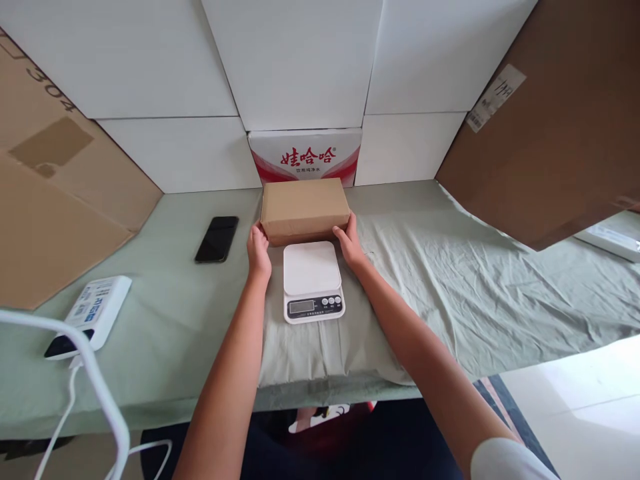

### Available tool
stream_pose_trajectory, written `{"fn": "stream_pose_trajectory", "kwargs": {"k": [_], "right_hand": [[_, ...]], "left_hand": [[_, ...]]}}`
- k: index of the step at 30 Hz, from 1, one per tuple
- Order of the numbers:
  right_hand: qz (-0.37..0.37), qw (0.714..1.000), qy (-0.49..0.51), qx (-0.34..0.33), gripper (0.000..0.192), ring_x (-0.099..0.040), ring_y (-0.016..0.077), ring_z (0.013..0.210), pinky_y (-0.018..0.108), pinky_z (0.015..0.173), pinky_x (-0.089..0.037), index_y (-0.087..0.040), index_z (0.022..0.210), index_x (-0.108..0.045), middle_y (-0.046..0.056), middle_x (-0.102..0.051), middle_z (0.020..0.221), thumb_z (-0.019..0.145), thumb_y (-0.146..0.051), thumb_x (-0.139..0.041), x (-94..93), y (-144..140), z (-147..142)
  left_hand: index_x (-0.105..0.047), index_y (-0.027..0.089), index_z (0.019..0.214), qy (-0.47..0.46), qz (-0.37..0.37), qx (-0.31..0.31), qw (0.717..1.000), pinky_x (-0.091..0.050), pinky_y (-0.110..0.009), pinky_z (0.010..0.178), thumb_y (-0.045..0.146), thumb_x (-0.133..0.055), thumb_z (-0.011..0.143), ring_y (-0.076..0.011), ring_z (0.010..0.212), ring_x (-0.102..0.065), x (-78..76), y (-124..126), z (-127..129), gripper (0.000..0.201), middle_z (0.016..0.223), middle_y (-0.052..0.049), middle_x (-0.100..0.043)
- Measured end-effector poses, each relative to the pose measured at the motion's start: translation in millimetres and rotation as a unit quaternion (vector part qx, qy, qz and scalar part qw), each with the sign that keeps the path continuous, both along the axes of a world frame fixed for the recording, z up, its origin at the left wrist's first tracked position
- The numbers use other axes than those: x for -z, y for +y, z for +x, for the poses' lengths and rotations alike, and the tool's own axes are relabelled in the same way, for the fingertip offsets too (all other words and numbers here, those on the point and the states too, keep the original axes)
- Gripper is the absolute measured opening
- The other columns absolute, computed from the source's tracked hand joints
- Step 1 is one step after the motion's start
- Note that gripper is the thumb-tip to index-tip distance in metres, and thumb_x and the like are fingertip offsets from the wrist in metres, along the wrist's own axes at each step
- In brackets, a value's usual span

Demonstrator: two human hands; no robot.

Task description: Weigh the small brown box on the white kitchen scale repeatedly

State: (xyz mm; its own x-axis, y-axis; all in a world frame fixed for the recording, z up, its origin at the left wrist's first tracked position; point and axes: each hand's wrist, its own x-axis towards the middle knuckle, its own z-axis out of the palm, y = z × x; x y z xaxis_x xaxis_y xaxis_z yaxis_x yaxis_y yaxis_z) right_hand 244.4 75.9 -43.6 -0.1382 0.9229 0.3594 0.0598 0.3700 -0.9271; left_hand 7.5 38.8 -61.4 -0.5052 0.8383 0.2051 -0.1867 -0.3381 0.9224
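Observation:
A closed brown cardboard box (306, 203) is gripped between my two hands at its near lower corners. My left hand (259, 253) is closed on the left end, and my right hand (351, 243) is closed on the right end with its thumb on the front face. Just on my side of the box, between my forearms, a white digital kitchen scale (313, 270) lies flat, its buttons and display facing me. Nothing rests on its platform. The box's underside is hidden, so I cannot tell whether it touches the cloth.
A black phone (217, 239) lies left of the box. Farther left is a white power bank (95, 310) with a cable (100, 380). Large cardboard sheets (70, 180) flank the green cloth (400, 267). Behind stand white panels (295, 60) and a red-and-white carton (306, 155).

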Motion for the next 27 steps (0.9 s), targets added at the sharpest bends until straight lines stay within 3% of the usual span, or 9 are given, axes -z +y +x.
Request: {"fn": "stream_pose_trajectory", "kwargs": {"k": [4,11,18,23,27], "right_hand": [[-0.017,1.0,0.001,0.008,0.081,-0.037,0.0302,0.153,0.053,0.133,-0.024,-0.018,0.154,-0.027,0.017,-0.042,0.161,0.089,-0.057,-0.056,4.2,5,0],[-0.033,0.999,0.03,0.012,0.095,-0.047,0.0307,0.149,0.057,0.128,-0.033,-0.022,0.163,-0.006,0.018,-0.032,0.167,0.09,-0.061,-0.053,17.2,16,3],[0.026,0.999,-0.048,0.002,0.085,-0.039,0.0315,0.154,0.055,0.132,-0.028,-0.022,0.16,-0.028,0.013,-0.041,0.166,0.09,-0.063,-0.055,8.6,9,3],[0.137,0.989,-0.052,0.018,0.094,-0.034,0.033,0.157,0.057,0.131,-0.03,-0.025,0.164,-0.017,0.015,-0.03,0.17,0.091,-0.074,-0.052,-1.0,-9,0],[0.223,0.972,-0.063,0.037,0.087,-0.033,0.0339,0.158,0.058,0.131,-0.031,-0.03,0.164,-0.016,0.013,-0.03,0.169,0.095,-0.072,-0.048,-11.2,-38,12]], "left_hand": [[-0.069,0.023,0.129,0.002,-0.008,0.002,1.0,-0.046,-0.044,0.115,0.089,-0.057,0.075,-0.0314,0.143,-0.057,-0.8,2,0,0.087,0.145,-0.019,-0.065],[-0.068,0.025,0.134,-0.002,-0.008,0.002,1.0,-0.041,-0.043,0.121,0.086,-0.058,0.078,-0.0294,0.149,-0.052,7.9,9,-13,0.083,0.155,-0.017,-0.058],[-0.07,0.02,0.124,0.002,-0.044,0.007,0.999,-0.043,-0.047,0.119,0.082,-0.059,0.08,-0.0316,0.143,-0.057,16.1,11,-10,0.077,0.143,-0.018,-0.067],[-0.07,0.019,0.111,0.05,0.044,-0.034,0.997,-0.047,-0.043,0.114,0.078,-0.059,0.085,-0.0281,0.129,-0.065,-0.8,-8,-5,0.065,0.121,-0.014,-0.073],[-0.068,0.019,0.101,0.095,0.096,-0.041,0.99,-0.05,-0.042,0.108,0.074,-0.057,0.088,-0.0269,0.117,-0.068,-17.4,-46,0,0.058,0.106,-0.01,-0.071]]}}
